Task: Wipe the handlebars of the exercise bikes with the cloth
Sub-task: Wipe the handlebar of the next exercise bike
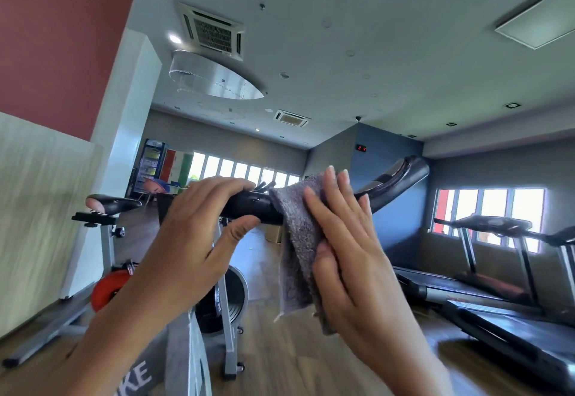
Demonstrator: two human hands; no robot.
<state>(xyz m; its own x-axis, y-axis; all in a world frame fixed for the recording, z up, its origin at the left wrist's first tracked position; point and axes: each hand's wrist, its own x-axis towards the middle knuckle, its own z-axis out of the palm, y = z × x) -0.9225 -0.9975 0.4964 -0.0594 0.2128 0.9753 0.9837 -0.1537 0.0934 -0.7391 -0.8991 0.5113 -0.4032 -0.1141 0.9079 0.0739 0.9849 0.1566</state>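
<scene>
A black handlebar [395, 182] of the near exercise bike runs across the middle of the head view and curves up to the right. My left hand [199, 234] is wrapped around the bar's left part, thumb underneath. A grey cloth [298, 240] hangs draped over the bar just right of that hand. My right hand [345, 240] lies flat against the cloth with its fingers straight, the thumb pinching the cloth's lower part, pressing it onto the bar.
The near bike's grey frame [186, 361] stands below my hands. A second exercise bike with a black saddle [112, 202] and red flywheel [109, 290] stands at left by the wall. Treadmills [497, 271] fill the right side on the wooden floor.
</scene>
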